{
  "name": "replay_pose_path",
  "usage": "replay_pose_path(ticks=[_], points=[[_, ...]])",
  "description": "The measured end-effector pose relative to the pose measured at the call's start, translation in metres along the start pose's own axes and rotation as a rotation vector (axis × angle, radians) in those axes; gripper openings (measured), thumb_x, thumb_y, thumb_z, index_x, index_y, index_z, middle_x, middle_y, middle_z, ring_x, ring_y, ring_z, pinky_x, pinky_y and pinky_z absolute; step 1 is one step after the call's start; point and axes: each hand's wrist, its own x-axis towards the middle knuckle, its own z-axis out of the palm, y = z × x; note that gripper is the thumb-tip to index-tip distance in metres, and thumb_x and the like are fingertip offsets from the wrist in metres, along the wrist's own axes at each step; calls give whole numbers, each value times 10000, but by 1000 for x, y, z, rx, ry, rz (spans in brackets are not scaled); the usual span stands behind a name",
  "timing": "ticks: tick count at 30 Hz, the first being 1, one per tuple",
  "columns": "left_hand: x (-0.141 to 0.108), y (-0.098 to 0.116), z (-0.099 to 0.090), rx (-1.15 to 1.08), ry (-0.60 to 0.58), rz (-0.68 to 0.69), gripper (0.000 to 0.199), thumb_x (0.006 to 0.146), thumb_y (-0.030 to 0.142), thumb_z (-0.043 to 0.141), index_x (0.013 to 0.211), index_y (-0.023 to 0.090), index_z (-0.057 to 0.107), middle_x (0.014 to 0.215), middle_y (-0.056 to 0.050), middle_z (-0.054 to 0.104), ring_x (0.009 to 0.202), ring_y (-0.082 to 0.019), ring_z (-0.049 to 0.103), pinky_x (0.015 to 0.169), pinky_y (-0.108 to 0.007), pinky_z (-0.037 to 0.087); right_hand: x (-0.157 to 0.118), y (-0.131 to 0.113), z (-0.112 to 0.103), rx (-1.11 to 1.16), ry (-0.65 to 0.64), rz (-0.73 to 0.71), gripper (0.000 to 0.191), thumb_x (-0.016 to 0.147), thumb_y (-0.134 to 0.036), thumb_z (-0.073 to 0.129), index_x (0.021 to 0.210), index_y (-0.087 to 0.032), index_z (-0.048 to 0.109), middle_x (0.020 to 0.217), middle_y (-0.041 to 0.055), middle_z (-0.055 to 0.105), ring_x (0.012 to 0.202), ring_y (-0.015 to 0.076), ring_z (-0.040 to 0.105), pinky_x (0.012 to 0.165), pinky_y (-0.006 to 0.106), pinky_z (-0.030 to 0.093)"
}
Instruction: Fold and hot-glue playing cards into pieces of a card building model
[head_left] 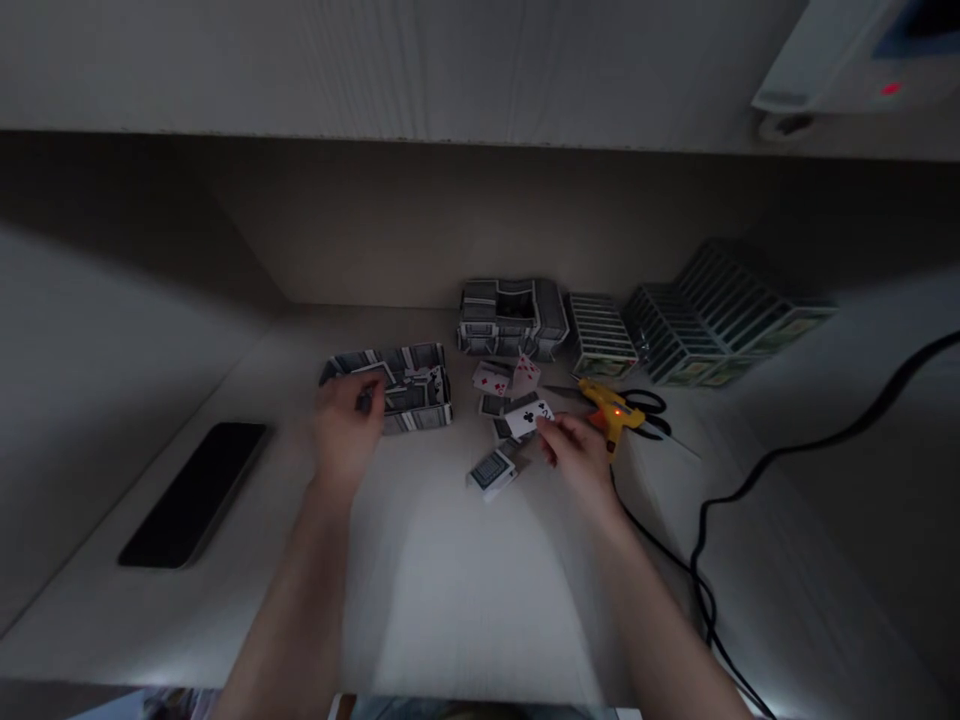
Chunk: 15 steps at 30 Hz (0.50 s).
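Desk w/ open striped box, phone left of box, glue gun right of it, loose cards btwn box & gun.
L hand over box's left end, fingers bent close; blurred, can't tell what, if anything, they pinch. R hand, right of box, pinches club card by near corner, thumb vs. fingers. Best: light edge grip, no creasing; L steady w/o squashing box walls. Writing: card's index looks like "2"; no brand legible.

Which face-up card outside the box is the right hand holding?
The clubs card, pinched in the right hand; the red-suited cards lie farther back.
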Motion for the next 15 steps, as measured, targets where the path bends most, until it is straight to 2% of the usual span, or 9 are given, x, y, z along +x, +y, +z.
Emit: replay_pose_path(ticks=[3,6,11,15], points=[[5,-11,-4,98,-197,-110,224,795,311,492,919,201,643,914,-44,681,852,-189,620,751,-287,464,-1,1,1,-55,23,-37,317,679,-471,609,589,-182,515,480,-47,458,438,91,384,416,230,281],[7,-13,-5,102,-378,-212,224,773,345,510,896,222,650,901,-29,693,825,-187,635,694,-270,466,-2,1,1,-116,25,-85,330,699,-473,589,570,-182,501,476,-48,445,449,95,385,429,233,281],[12,-16,-3,37,-508,-315,201,708,330,569,873,238,638,872,9,696,811,-160,638,681,-239,458,-5,-3,4,-155,20,-112,322,714,-465,575,577,-183,502,476,-49,438,458,99,385,441,233,283],[11,-18,-4,98,-622,-326,179,669,288,590,832,222,623,848,9,688,807,-162,629,682,-236,448,-9,-7,8,-161,9,-114,323,720,-466,568,576,-185,498,470,-50,427,457,102,381,445,236,275]])
